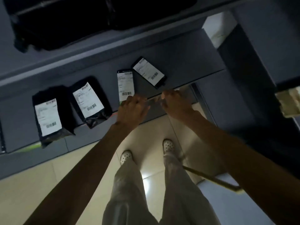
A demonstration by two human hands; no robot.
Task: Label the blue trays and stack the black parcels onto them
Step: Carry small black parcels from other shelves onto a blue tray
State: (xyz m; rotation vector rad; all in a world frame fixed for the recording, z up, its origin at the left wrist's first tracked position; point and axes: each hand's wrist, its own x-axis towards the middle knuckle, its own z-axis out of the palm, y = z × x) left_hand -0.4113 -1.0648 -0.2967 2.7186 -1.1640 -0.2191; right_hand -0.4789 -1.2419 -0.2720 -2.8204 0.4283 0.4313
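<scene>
Several black parcels with white barcode labels lie in a row on the blue trays (178, 65): one at the left (50, 116), one beside it (89, 99), a narrow one (125, 83) and a tilted one (148, 72). My left hand (133, 109) and my right hand (176, 103) are at the tray's front edge, below the two right-hand parcels. Each pinches one end of a pale, blurred strip (154, 100) stretched between them along that edge. My left hand covers the lower end of the narrow parcel's label.
A large black case (65, 21) sits on the level above the trays. A white box (217, 28) stands at the top right and a pale bundle (290, 103) at the right edge. Below are a tiled floor, my legs and white shoes (168, 146).
</scene>
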